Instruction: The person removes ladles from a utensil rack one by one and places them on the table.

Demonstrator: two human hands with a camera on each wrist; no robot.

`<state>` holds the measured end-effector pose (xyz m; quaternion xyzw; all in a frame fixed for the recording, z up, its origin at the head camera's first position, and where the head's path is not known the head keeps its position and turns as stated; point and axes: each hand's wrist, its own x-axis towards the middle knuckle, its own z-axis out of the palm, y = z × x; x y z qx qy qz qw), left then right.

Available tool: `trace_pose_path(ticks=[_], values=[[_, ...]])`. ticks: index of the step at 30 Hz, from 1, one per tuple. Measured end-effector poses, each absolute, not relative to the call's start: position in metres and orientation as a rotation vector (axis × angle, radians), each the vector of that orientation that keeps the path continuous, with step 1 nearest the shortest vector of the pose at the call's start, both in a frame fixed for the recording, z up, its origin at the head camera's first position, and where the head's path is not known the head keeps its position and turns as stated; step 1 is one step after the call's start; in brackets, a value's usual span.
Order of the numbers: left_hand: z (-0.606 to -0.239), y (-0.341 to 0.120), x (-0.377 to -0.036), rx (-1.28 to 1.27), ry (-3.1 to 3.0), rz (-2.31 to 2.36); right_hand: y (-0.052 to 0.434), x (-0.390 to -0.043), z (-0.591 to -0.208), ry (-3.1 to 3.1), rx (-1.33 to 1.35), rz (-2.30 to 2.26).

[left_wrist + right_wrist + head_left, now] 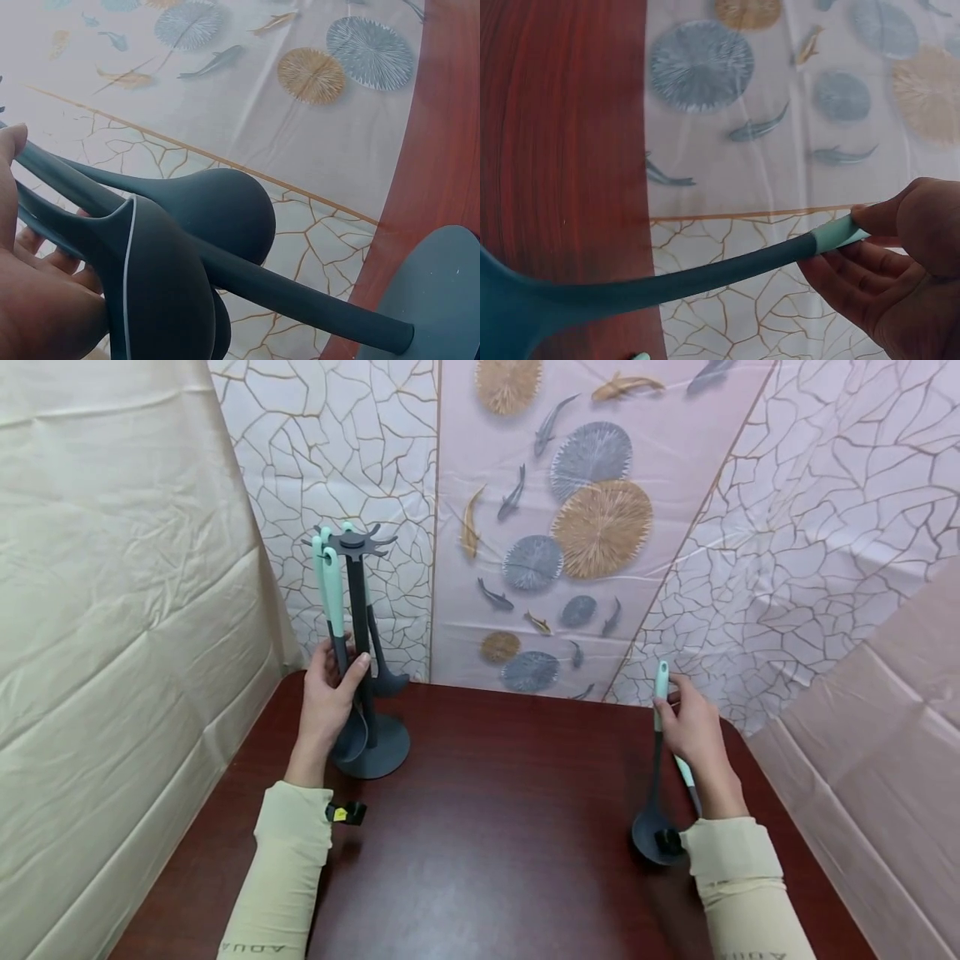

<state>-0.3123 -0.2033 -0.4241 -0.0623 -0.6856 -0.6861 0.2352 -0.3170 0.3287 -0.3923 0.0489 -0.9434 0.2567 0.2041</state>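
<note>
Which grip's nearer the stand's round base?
Left. The left grip is above the base, around the stand; the right grip is across the table, holding a utensil.

The table (487,810) has a dark reddish-brown top with streaked wood grain, and its two far corners are rounded. A pale sheen spreads across the near middle. Toward the far left, a dark grey utensil stand (357,610) rests on it, the flat round base (388,747) down and the post upright. Near the right side lies a mint-handled utensil (683,772) with a dark shaft; its far part is hidden behind the right arm (742,877).
</note>
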Motion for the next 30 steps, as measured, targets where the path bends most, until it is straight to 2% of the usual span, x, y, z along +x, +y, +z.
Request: trace_pose_path(ticks=[18,30], values=[[-0.424,-0.204,-0.313,-0.174,-1.870,-1.890,0.337,-0.338,-0.401,-2.826,0.207,0.584],[-0.424,-0.203,-0.313,-0.174,-1.865,-1.887,0.350,-0.357,-0.422,-2.998,0.134,0.555]])
